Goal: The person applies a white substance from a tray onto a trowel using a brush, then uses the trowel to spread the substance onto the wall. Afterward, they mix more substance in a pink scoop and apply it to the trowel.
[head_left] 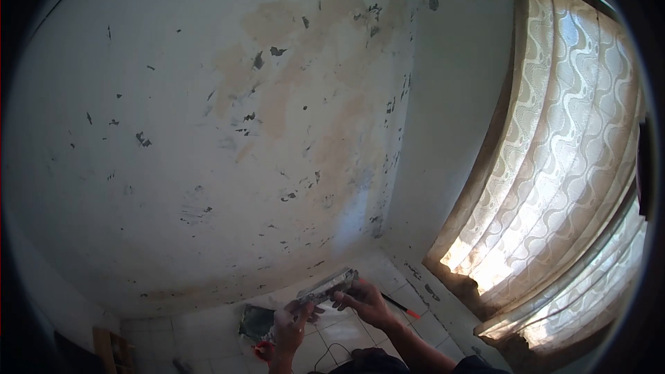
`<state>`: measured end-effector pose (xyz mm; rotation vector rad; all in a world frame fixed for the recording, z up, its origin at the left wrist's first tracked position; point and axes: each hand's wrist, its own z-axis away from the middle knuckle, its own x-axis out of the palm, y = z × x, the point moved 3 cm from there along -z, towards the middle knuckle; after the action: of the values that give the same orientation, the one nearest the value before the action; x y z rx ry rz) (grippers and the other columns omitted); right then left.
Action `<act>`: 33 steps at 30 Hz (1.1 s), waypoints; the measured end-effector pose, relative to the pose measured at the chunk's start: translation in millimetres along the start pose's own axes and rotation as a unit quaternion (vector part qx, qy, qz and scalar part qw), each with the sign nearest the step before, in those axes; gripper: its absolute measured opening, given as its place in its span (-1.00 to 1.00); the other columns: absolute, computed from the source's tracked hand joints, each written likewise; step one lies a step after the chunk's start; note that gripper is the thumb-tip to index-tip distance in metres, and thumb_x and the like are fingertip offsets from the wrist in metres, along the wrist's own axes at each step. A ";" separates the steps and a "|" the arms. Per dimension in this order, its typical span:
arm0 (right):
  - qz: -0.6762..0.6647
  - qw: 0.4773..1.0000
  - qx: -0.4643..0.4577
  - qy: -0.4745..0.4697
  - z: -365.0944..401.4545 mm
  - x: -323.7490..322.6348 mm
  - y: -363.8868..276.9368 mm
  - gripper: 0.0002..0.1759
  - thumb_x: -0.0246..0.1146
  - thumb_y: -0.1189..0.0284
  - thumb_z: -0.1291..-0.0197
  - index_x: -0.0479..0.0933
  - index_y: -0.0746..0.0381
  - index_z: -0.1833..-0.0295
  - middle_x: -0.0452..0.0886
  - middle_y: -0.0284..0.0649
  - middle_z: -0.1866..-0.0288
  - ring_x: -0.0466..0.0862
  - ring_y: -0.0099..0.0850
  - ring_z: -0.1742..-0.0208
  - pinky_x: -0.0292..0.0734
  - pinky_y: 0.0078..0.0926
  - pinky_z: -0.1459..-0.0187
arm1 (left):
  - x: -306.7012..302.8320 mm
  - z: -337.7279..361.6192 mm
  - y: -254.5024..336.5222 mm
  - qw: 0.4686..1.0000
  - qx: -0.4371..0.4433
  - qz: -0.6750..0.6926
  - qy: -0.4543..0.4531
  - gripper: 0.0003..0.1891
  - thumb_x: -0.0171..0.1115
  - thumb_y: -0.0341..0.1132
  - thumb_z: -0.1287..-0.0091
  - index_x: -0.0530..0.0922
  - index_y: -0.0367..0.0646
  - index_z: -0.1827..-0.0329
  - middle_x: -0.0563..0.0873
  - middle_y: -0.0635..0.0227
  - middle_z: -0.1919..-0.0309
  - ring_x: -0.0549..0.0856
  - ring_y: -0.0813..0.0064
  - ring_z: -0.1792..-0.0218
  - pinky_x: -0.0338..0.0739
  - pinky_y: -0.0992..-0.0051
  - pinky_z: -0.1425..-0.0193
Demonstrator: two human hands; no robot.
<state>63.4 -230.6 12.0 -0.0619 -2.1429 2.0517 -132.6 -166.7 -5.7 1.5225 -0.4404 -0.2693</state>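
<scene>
Low in the view, a grey-white, stained flat object is held up between my two hands; what it is I cannot make out. My left hand is closed round its lower left end. The fingers of my right hand grip its lower right edge. Below and left of it, a dark green rectangular thing rests on the tiled floor, with a red object beside my left wrist. A dark stick with an orange-red tip lies right of my right hand.
A white wall with chipped paint and brownish patches rises ahead. Patterned curtains hang over a bright window on the right. A wooden piece stands at the lower left. A thin dark cable crosses the tiles near my body.
</scene>
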 end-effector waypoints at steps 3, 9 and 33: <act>-0.011 1.000 -0.005 -0.005 -7.7 -19.1 -10.2 -0.58 0.35 0.26 -0.44 0.63 0.44 -0.13 0.77 -0.12 0.06 0.75 -0.44 0.09 0.69 -0.46 0.07 | 19.8 -10.4 12.4 0.999 0.026 -0.017 -0.012 -0.64 0.27 -0.22 -0.48 0.66 -0.46 0.00 0.83 0.12 0.28 0.79 0.44 0.28 0.66 0.49 0.14; -0.032 0.999 -0.030 -0.008 -13.0 -54.1 -25.1 -0.64 0.30 0.36 -0.47 0.60 0.46 -0.14 0.75 -0.10 0.05 0.73 -0.44 0.07 0.66 -0.46 0.03 | 57.3 -21.9 15.4 0.999 0.025 0.025 -0.020 -0.56 0.26 -0.12 -0.52 0.62 -0.43 -0.10 0.83 0.12 0.20 0.79 0.44 0.26 0.66 0.48 0.13; 0.007 0.942 0.083 -0.324 -41.7 -22.4 18.8 -0.65 0.33 0.35 -0.46 0.63 0.47 -0.09 0.76 -0.12 0.12 0.75 -0.43 0.13 0.67 -0.44 0.05 | 65.6 77.5 -27.5 0.954 -0.009 -0.007 0.298 -0.53 0.21 -0.09 -0.55 0.60 -0.40 -0.20 0.83 0.16 0.19 0.78 0.50 0.25 0.65 0.53 0.15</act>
<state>90.2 -191.9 -7.4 0.7188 -2.2648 2.5023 -105.1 -266.1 -26.5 1.5033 0.0541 0.1806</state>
